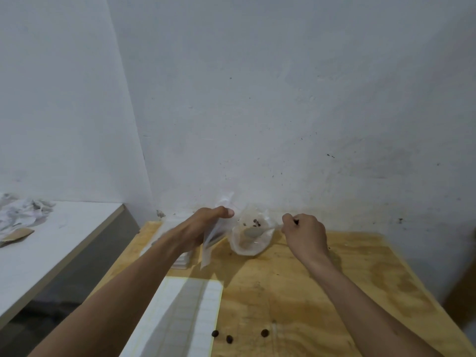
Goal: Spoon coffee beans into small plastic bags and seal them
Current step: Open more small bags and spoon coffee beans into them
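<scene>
Left hand gripping small plastic bag above tabletop. Right hand closing around spoon, dipping into clear container with few coffee beans. Risk: bag mouth is staying shut, so beans are spilling beside stray beans.

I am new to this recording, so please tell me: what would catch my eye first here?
The two hands at the back of the plywood table: the left hand holds a small plastic bag, and the right hand holds a spoon inside a clear container with few beans left. Three loose coffee beans lie near the front edge.
</scene>
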`<action>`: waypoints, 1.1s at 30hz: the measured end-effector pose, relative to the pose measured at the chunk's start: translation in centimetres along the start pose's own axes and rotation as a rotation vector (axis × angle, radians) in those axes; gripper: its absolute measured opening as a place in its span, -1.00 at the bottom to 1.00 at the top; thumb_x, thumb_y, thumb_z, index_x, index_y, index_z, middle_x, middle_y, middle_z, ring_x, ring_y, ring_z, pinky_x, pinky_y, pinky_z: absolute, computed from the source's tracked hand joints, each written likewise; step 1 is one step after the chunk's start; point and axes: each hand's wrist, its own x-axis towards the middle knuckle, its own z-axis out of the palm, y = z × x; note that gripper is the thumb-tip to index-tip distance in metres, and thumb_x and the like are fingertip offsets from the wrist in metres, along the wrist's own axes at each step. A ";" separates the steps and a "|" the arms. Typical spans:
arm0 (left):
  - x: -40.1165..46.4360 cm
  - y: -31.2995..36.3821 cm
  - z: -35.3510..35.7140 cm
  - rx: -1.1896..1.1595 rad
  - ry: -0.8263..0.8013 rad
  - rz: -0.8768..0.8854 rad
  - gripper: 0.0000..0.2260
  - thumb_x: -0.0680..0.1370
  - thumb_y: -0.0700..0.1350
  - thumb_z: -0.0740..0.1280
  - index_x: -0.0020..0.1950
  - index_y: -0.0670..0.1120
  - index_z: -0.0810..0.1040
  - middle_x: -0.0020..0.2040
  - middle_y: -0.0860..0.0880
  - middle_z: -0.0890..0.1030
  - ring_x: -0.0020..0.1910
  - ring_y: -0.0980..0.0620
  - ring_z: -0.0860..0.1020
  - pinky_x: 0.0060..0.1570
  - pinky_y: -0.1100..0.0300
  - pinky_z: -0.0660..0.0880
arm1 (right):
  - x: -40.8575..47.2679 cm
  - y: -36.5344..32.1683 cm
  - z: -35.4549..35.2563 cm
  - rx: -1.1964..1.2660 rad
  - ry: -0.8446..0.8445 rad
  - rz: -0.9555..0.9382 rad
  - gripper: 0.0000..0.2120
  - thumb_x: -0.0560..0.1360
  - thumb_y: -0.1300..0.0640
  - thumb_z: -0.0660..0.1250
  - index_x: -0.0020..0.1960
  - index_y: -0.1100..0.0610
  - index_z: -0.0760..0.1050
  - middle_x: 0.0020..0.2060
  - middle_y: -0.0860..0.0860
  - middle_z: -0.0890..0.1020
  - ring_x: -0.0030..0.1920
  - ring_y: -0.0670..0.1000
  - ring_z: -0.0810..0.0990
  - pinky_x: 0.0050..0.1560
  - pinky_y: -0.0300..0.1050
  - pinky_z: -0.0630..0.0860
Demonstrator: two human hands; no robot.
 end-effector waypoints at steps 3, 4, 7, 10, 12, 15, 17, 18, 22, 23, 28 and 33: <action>0.1 -0.3 0.3 -0.017 -0.062 -0.012 -0.34 0.34 0.21 0.46 0.26 -0.24 0.62 0.16 -0.21 0.70 0.14 -0.23 0.67 0.23 -0.10 0.53 | -0.6 -0.5 0.2 -0.030 0.028 -0.060 -0.56 0.62 0.12 0.21 -0.42 0.18 0.30 -0.52 0.08 0.39 -0.48 0.04 0.31 -0.42 -0.08 0.19; 0.2 -0.4 0.5 -0.022 -0.072 -0.015 -0.35 0.33 0.21 0.46 0.25 -0.23 0.63 0.13 -0.19 0.71 0.09 -0.18 0.69 0.16 -0.06 0.56 | -0.8 -0.4 0.3 -0.072 0.014 -0.065 -0.57 0.63 0.11 0.20 -0.41 0.15 0.28 -0.52 0.04 0.36 -0.47 0.04 0.32 -0.43 -0.09 0.19; 0.2 0.2 1.0 -0.031 -0.100 0.003 -0.37 0.31 0.22 0.45 0.21 -0.19 0.65 0.06 -0.12 0.74 -0.04 -0.06 0.72 -0.09 0.15 0.60 | -1.3 0.1 1.2 -0.164 -0.041 -0.038 -0.56 0.64 0.09 0.17 -0.41 0.10 0.25 -0.50 0.00 0.33 -0.47 0.02 0.30 -0.45 -0.11 0.14; 0.1 1.8 1.6 0.001 -0.108 0.040 -0.33 0.32 0.20 0.46 0.27 -0.23 0.62 0.18 -0.16 0.70 0.11 -0.10 0.68 0.11 0.10 0.57 | -1.1 0.7 1.9 -0.072 -0.030 0.103 -0.52 0.63 0.12 0.21 -0.46 0.11 0.23 -0.54 0.00 0.29 -0.52 0.02 0.24 -0.46 -0.13 0.09; 0.4 3.0 2.1 0.042 -0.120 0.051 -0.33 0.34 0.19 0.46 0.27 -0.27 0.61 0.21 -0.18 0.68 0.18 -0.16 0.65 0.21 0.05 0.51 | -0.9 1.3 2.1 0.026 -0.045 0.231 -0.51 0.64 0.09 0.23 -0.46 0.16 0.32 -0.54 0.03 0.34 -0.52 0.05 0.28 -0.44 -0.13 0.14; 0.7 3.9 2.1 0.128 -0.074 0.025 -0.39 0.30 0.21 0.48 0.02 -0.31 0.61 -0.07 -0.21 0.65 -0.10 -0.18 0.55 -0.04 0.02 0.42 | -1.1 2.2 2.2 0.177 -0.091 0.328 -0.54 0.66 0.03 0.22 -0.24 0.33 0.61 -0.43 0.12 0.52 -0.41 0.09 0.45 -0.33 -0.12 0.31; 0.7 3.2 1.7 0.172 -0.035 0.005 -0.39 0.29 0.24 0.47 -0.01 -0.30 0.62 -0.15 -0.20 0.61 -0.17 -0.19 0.53 -0.10 0.00 0.44 | -1.4 2.9 2.1 0.251 -0.116 0.338 -0.58 0.66 0.04 0.21 -0.18 0.29 0.65 -0.49 0.04 0.56 -0.45 0.06 0.49 -0.36 -0.16 0.36; 0.8 2.6 1.4 0.170 -0.011 -0.010 -0.36 0.31 0.23 0.47 0.06 -0.32 0.63 -0.08 -0.22 0.66 -0.09 -0.24 0.59 -0.01 -0.04 0.51 | -1.6 3.3 1.9 0.272 -0.124 0.343 -0.60 0.65 0.05 0.21 -0.22 0.21 0.64 -0.57 -0.04 0.54 -0.51 0.01 0.48 -0.42 -0.21 0.35; 0.5 0.6 0.9 0.009 -0.010 -0.065 -0.35 0.38 0.21 0.47 0.32 -0.19 0.58 0.20 -0.19 0.68 0.20 -0.22 0.63 0.39 -0.15 0.46 | -1.9 3.9 1.1 0.272 -0.146 0.274 -0.63 0.63 0.09 0.23 -0.31 0.10 0.61 -0.66 -0.11 0.48 -0.63 -0.12 0.43 -0.51 -0.24 0.33; 0.5 0.4 1.0 -0.021 -0.026 -0.070 -0.33 0.39 0.22 0.47 0.35 -0.18 0.56 0.24 -0.18 0.67 0.22 -0.19 0.63 0.40 -0.14 0.45 | -2.0 3.8 1.0 0.253 -0.153 0.246 -0.63 0.62 0.10 0.24 -0.32 0.10 0.61 -0.65 -0.12 0.48 -0.61 -0.12 0.44 -0.48 -0.23 0.34; 0.2 0.2 1.6 0.131 0.064 -0.037 -0.24 0.29 0.38 0.49 0.26 -0.16 0.60 0.21 -0.14 0.66 0.18 -0.15 0.62 0.35 -0.14 0.49 | -2.0 3.2 0.6 0.173 -0.029 0.126 -0.63 0.64 0.12 0.22 -0.24 0.23 0.63 -0.44 0.10 0.62 -0.44 0.05 0.51 -0.37 -0.13 0.36; -0.5 0.5 1.8 0.192 0.059 0.022 -0.17 0.26 0.48 0.46 0.30 -0.09 0.59 0.23 -0.08 0.66 0.22 -0.14 0.61 0.36 -0.19 0.45 | -2.3 3.1 -1.1 0.071 0.066 -0.074 -0.63 0.67 0.03 0.21 -0.25 0.10 0.60 -0.51 -0.04 0.54 -0.51 -0.08 0.45 -0.44 -0.13 0.33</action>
